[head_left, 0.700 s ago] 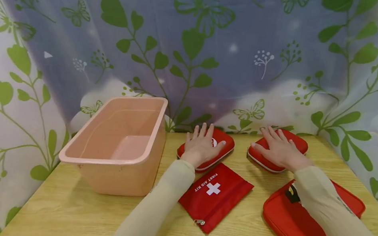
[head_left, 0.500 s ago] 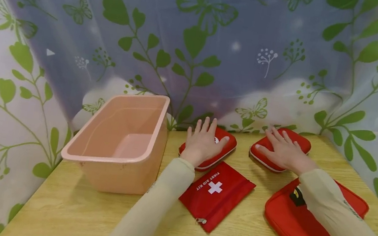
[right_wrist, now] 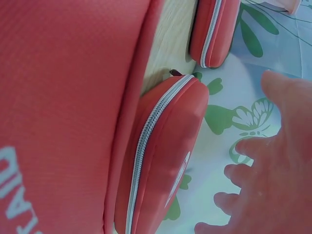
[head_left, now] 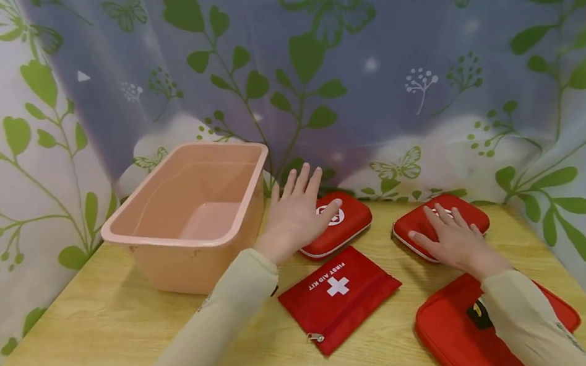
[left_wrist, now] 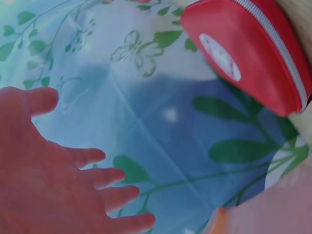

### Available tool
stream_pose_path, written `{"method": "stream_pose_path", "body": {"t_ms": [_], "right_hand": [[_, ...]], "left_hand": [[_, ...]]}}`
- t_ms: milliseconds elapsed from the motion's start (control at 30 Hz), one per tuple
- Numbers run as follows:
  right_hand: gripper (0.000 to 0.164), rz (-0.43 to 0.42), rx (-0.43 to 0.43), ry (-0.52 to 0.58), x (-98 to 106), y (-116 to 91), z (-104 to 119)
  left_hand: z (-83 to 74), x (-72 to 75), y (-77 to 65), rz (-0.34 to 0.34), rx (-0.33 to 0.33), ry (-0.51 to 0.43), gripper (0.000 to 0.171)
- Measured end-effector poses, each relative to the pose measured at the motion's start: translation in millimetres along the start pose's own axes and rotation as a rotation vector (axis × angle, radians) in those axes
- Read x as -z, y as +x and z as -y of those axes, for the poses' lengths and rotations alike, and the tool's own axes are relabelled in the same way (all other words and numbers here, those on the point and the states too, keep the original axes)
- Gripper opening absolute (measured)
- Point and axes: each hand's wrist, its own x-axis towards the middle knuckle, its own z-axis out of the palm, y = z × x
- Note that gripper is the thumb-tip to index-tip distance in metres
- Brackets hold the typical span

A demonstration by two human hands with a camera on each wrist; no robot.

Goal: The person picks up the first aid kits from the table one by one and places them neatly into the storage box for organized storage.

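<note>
My left hand (head_left: 296, 218), fingers spread and straight, hovers beside a red zippered first aid case (head_left: 346, 225) with a white round emblem. In the left wrist view a gap shows between that hand and the case (left_wrist: 243, 53). My right hand (head_left: 453, 240) is held flat, above a second red hard case (head_left: 476, 216); the right wrist view shows it apart from this case (right_wrist: 168, 146). Neither hand holds anything. Between the arms lies a flat red pouch (head_left: 338, 302) lettered FIRST AID KIT. A larger red bag (head_left: 466, 351) is partly hidden under the right sleeve.
A pink plastic tub (head_left: 172, 244) stands on the left of the wooden table (head_left: 147, 337), with nothing visible inside. A curtain (head_left: 218, 72) printed with leaves and butterflies hangs directly behind the table.
My left hand has lifted off the left case and moved left, uncovering its emblem. My right hand has drawn slightly back and right from its case. The view has shifted slightly.
</note>
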Motion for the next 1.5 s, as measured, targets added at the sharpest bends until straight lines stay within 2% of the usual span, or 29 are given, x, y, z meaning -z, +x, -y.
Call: {"method": "stream_pose_path", "body": {"t_ms": [300,700,800,933,1100,1200,1300,1500], "right_hand": [[0.091,-0.014,0.005,-0.010,-1,-13,-6],[0.089,-0.042,-0.004,0.009,1,-28,-22],[0.090,-0.023,-0.009,0.006,2,-32,-23],[0.090,-0.015,-0.012,-0.002,1,-37,-23],[0.090,-0.015,-0.019,-0.012,-2,-40,-24],[0.090,-0.015,-0.021,-0.012,-4,-42,-25],[0.091,-0.010,-0.023,-0.007,-5,-42,-25],[0.090,-0.018,-0.005,-0.005,-7,-45,-27]], "left_hand": [[26.6,21.9,-24.2,-0.078,0.018,-0.034,0.076],[70.7,51.3,-50.2,-0.124,0.047,-0.072,0.076],[88.5,59.4,-58.0,-0.135,0.069,-0.067,0.076],[122.8,72.2,-69.0,-0.166,0.114,-0.060,0.076],[168.1,90.3,-84.2,-0.203,0.213,-0.080,0.077],[189.8,97.5,-91.7,-0.196,0.260,-0.097,0.078],[207.3,100.9,-98.0,-0.197,0.287,-0.108,0.078],[234.0,102.0,-107.6,-0.198,0.289,-0.131,0.077]]}}
